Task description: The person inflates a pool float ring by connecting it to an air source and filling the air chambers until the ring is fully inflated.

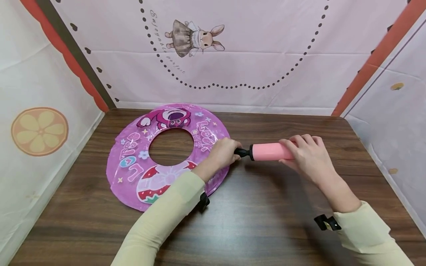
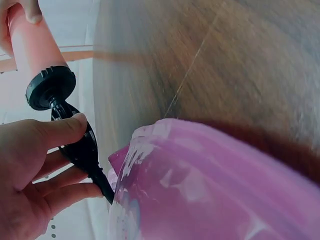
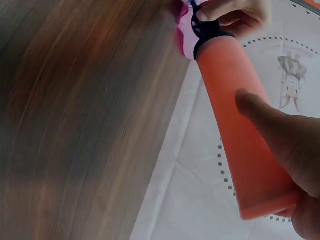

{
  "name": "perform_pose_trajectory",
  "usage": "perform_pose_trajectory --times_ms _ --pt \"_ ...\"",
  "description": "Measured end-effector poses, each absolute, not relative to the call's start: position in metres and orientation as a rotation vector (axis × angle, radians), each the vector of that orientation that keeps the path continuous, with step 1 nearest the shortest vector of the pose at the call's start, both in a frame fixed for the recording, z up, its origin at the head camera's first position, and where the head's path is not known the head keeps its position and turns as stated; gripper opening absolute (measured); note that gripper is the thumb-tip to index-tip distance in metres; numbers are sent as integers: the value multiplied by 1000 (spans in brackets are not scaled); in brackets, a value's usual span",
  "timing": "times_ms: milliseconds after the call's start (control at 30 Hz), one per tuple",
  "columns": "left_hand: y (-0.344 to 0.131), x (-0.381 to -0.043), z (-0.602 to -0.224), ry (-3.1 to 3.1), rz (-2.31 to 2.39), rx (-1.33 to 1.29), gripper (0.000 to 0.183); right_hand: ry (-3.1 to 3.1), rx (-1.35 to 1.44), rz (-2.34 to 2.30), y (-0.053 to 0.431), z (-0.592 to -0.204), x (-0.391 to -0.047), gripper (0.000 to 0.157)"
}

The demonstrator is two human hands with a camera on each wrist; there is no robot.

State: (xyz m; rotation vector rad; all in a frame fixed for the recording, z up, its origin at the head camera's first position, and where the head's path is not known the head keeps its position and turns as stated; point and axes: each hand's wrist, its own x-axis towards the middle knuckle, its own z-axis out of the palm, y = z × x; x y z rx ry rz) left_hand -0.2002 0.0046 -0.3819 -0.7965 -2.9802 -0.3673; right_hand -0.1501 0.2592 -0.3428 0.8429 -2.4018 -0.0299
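A purple inflatable swim ring [image 1: 128,184] with a bear and strawberry print lies on the table. My left hand [image 1: 223,152] pinches the black handle [image 2: 82,150] of a hand pump at the ring's right edge. In the left wrist view the handle's thin black tip reaches the purple vinyl [image 2: 210,185], its very end hidden behind the edge. Around the pump's pink barrel [image 1: 269,152] my right hand [image 1: 307,157] curls its fingers, holding it level above the table. The right wrist view shows the thumb lying along the barrel [image 3: 240,130].
The brown wood-grain table [image 1: 253,221] ends at a pink printed cloth [image 1: 266,48] hung behind it. White cloth walls stand on the left [image 1: 40,85] and right [image 1: 396,122]. Black straps sit at both cuffs.
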Motion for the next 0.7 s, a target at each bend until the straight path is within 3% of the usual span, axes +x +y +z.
perform_pose_trajectory --times_ms 133,300,500,700 --pt "5 -202 -381 -3017 -371 -774 24 -2443 848 -16 273 -337 -148 56" --pt "5 -203 -381 -3041 -370 -768 25 -2467 817 9 302 -329 -142 77" --pt "4 -204 -382 -3037 -392 -775 25 -2494 737 47 349 -307 -129 87" --pt "4 -204 -382 -3016 -385 -814 24 -2407 786 45 346 -304 -130 81"
